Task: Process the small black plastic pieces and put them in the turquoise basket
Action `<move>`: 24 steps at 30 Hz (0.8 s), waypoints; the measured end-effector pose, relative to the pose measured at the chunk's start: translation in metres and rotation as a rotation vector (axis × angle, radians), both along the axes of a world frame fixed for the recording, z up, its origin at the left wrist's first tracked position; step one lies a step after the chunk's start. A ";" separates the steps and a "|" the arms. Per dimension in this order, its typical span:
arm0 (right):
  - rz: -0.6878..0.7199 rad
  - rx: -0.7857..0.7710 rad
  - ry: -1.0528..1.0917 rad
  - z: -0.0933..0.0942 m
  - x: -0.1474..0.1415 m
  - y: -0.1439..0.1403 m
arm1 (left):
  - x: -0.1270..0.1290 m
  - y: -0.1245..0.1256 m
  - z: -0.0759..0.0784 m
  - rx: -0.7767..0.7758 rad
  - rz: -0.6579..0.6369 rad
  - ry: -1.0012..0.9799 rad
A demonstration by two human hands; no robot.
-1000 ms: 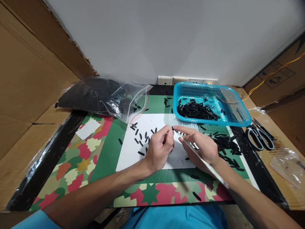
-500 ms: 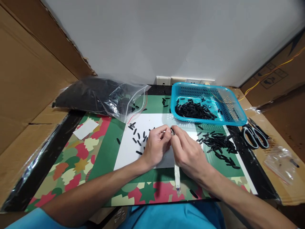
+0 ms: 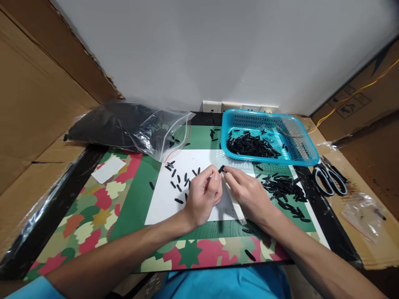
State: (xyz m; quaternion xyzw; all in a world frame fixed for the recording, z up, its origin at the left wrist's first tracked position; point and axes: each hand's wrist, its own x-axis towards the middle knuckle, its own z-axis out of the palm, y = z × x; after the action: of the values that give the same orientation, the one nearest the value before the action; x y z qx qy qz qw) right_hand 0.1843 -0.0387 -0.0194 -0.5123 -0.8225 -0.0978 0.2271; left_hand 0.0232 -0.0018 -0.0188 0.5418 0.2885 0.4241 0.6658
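Right now the left hand (image 3: 202,199) pinches one small black piece (image 3: 221,168) between thumb and forefinger, lifted just above the white sheet (image 3: 162,203) so its end sticks out past the fingertips where the other hand can get at it. The right hand (image 3: 249,195) has its fingers pressed around a thin white stick (image 3: 233,201), gripped near the tip like a pen; that tip meets the black piece, probably poking into it, though the contact is too small to be sure. One stick, one piece in hand. To the left of the left fingers about a dozen loose black pieces (image 3: 179,179) lie spread singly on the sheet, set apart so each can be picked up alone. To the right of the right hand lies one dense heap of pieces (image 3: 283,191), too many to count. Beyond the fingertips stands one blue basket (image 3: 299,155) with another heap inside, near enough to reach. Farther left lies one clear bag (image 3: 131,126) of black stock, its mouth turned toward the sheet. One pair of scissors (image 3: 330,180) rests well to the right.
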 end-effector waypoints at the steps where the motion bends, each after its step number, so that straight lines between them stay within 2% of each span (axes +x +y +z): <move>1: 0.002 -0.031 -0.022 0.000 0.001 0.001 | -0.001 -0.001 0.000 0.015 -0.008 0.005; 6: 0.026 -0.129 -0.050 -0.003 0.002 0.003 | -0.002 -0.004 -0.001 0.028 -0.028 0.025; 10: 0.053 -0.158 0.035 -0.008 0.004 0.004 | -0.002 -0.002 0.000 0.004 -0.042 0.032; 13: 0.062 -0.148 0.248 -0.008 0.008 0.004 | -0.002 -0.002 0.001 -0.007 -0.045 0.014; 18: 0.093 -0.277 0.903 0.005 0.015 0.005 | -0.001 -0.001 0.002 -0.040 -0.102 0.043; 20: 0.144 -0.316 0.996 0.010 0.017 0.006 | -0.001 -0.002 0.002 -0.061 -0.166 0.046; 24: 0.188 -0.317 0.994 0.017 0.026 0.007 | 0.000 -0.001 0.004 -0.105 -0.249 0.020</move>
State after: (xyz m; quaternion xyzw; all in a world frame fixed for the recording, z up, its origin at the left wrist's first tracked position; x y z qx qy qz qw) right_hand 0.2104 -0.0317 -0.0027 -0.4488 -0.6626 0.3034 0.5173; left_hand 0.0228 -0.0024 -0.0151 0.5418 0.2473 0.3170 0.7381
